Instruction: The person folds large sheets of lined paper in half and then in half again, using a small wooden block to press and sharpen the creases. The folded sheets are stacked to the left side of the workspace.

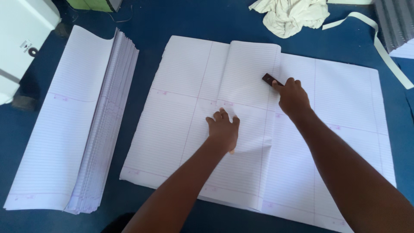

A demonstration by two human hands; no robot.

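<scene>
Nearest to me, both forearms reach up from the near edge over a big ruled sheet [340,129] spread on the blue bench [194,21]. I have my left hand [224,129] pressed down on a folded-over flap [248,86] of that sheet, fingers curled and knuckles up, holding the paper flat near the middle. My right hand [293,97] sits just to the right and a little farther off, closed around a small dark flat tool [269,79] whose tip pokes out to the far left and rests on the paper right by the fold line. At the far end the flap bulges up in a soft curve.

Well apart on the left lies a tall stack of folded ruled sheets [73,129], its edges fanned toward the middle. On the far side I see a crumpled pale cloth [293,15] and a pale strip [384,51] trailing to the right. A white box [21,39] stands at the far left corner.
</scene>
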